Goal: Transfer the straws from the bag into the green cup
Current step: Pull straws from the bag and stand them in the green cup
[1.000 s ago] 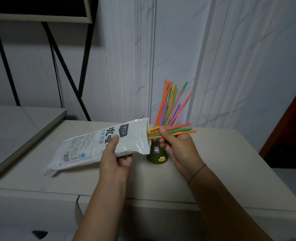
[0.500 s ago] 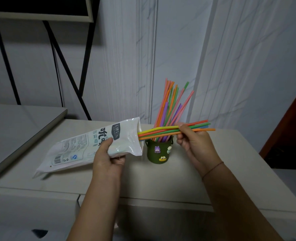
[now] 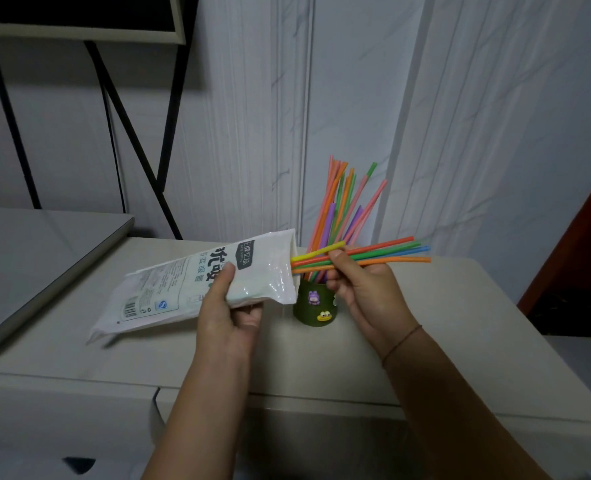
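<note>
My left hand holds a white plastic straw bag tilted above the cabinet top, its open mouth facing right. Several coloured straws stick out of that mouth almost level, and my right hand pinches them just right of the bag. Directly below and behind those straws stands the small green cup with cartoon stickers. Several more straws lean upright in the cup, fanning up to the right. My right hand hides the cup's right rim.
The cup stands on a pale cabinet top against a white panelled wall. A lower grey surface adjoins on the left, with black metal legs behind it. A dark red door edge is at the far right.
My right hand first drew the straws rightward out of the bag, then slid back left along them toward the bag mouth. The bag stayed in my left hand, shifting only slightly.
</note>
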Action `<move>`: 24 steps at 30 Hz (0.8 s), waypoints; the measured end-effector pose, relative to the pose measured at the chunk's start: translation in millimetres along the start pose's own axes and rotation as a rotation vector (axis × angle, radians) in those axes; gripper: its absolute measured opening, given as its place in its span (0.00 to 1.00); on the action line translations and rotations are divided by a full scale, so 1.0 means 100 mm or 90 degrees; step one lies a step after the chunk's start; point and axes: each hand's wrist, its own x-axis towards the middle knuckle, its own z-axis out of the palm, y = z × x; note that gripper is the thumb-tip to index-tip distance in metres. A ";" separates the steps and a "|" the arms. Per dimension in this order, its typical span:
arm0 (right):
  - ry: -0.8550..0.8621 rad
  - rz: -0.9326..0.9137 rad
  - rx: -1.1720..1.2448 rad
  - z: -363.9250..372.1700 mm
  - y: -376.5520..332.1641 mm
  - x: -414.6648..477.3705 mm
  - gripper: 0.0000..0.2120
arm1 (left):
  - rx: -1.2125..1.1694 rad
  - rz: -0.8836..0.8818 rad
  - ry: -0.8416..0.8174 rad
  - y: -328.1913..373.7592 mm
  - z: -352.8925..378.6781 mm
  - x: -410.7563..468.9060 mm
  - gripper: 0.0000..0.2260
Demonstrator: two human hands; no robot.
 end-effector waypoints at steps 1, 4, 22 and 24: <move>-0.009 -0.009 -0.020 0.02 0.01 -0.02 0.03 | -0.001 -0.003 -0.002 -0.01 0.00 -0.01 0.19; -0.023 -0.028 -0.062 0.05 0.02 -0.04 0.04 | -0.004 -0.011 0.003 -0.02 -0.01 -0.01 0.20; 0.017 -0.112 -0.097 -0.05 -0.15 -0.01 0.08 | 0.018 -0.019 -0.006 -0.05 -0.01 0.00 0.19; 0.012 -0.116 -0.097 -0.04 -0.14 0.00 0.08 | 0.021 -0.024 -0.004 -0.04 -0.01 0.00 0.16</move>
